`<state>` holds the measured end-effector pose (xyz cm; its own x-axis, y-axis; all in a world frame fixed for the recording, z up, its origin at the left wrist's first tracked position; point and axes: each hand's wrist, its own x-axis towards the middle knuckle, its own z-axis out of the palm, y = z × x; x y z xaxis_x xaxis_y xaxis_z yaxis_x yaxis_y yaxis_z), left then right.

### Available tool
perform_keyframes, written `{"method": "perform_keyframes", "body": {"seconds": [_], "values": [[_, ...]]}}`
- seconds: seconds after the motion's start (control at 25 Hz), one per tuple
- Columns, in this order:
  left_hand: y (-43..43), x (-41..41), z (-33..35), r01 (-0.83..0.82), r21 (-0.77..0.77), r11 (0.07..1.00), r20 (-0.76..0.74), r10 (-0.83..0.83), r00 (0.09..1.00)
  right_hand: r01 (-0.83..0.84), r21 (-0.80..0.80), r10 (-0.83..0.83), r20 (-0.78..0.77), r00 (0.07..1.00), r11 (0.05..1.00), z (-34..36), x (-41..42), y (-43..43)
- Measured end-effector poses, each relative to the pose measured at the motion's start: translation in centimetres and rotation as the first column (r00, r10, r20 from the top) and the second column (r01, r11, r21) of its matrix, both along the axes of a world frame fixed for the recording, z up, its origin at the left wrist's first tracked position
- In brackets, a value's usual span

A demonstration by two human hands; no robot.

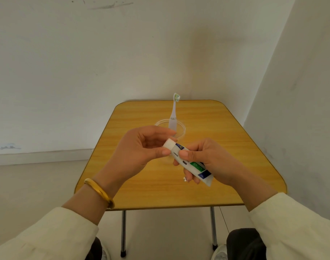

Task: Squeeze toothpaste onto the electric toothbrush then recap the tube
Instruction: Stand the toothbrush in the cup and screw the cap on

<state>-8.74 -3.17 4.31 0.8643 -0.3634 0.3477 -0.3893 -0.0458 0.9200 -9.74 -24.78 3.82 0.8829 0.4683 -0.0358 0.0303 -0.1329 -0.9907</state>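
A corner of pale, scuffed walls is seen behind a small yellow wood-grain worktop [235, 147] with rounded corners, carried on thin metal folding legs [123, 233] over a light floor. Toward the far side of the worktop a clear, shallow round glass dish [181, 135] is set, and in it a white electric toothbrush [173, 117] is stood upright, its bristled head at the top, near the far edge. The near rim of the dish is partly hidden by the left hand.

In front of the dish, above the middle of the worktop, a white toothpaste tube with green and blue print [195, 166] is held in the air. Its long axis runs diagonally: the capped end points up and to the left, away from the person, while the flat crimped end points down and to the right, toward the person. The tube's body is gripped by the right hand [207, 160], with the thumb pressed on top and the fingers curled underneath. The square white cap [169, 143] is pinched between the thumb and forefinger of the left hand [141, 149]; whether it is seated on the nozzle cannot be told. A gold bangle [99, 192] is worn on the left wrist, and cream sleeves [48, 235] cover both forearms.
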Motion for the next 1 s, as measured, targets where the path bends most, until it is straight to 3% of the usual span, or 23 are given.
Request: {"method": "perform_keyframes", "body": {"seconds": [0.24, 0.4, 0.52, 0.6, 0.72, 0.8, 0.92, 1.0], "values": [[-0.8, 0.2, -0.3, -0.103, 0.115, 0.988, 0.025, 0.1, 0.995, -0.014, -0.021, 0.013, -0.014, 1.0, 1.0, -0.4, 0.1, -0.7], [-1.2, 0.0, -0.3, -0.059, 0.071, 0.996, 0.092, 0.053, 0.994, -0.071, 0.067, 0.077, -0.091, 0.993, 0.995, -0.3, -0.2, -1.6], [-1.9, 0.1, -0.5, -0.039, 0.022, 0.999, 0.045, 0.038, 0.998, -0.035, 0.121, 0.051, -0.132, 0.99, 0.992, -0.7, -0.2, -2.2], [-2.5, 0.1, -0.8, -0.111, 0.011, 0.994, 0.012, 0.111, 0.994, 0.022, 0.185, 0.008, -0.158, 0.987, 0.983, -0.9, -0.3, -2.5], [-3.7, -0.2, -1.4, -0.324, 0.067, 0.944, 0.018, 0.324, 0.946, 0.245, 0.143, -0.228, -0.127, 0.965, 0.959, -1.2, -0.4, -3.3], [-4.6, -0.5, -2.1, -0.376, 0.155, 0.914, 0.015, 0.379, 0.925, 0.477, -0.015, -0.477, -0.037, 0.878, 0.879, -1.6, 0.0, -3.6], [-6.4, -1.2, -3.6, -0.268, 0.34, 0.901, -0.082, 0.312, 0.947, 0.662, -0.22, -0.67, 0.046, 0.741, 0.716, -2.9, 0.9, -3.4], [-7.6, -1.4, -4.5, -0.164, 0.367, 0.916, -0.215, 0.255, 0.943, 0.656, -0.299, -0.682, 0.022, 0.731, 0.693, -3.7, 1.2, -2.6]]}}
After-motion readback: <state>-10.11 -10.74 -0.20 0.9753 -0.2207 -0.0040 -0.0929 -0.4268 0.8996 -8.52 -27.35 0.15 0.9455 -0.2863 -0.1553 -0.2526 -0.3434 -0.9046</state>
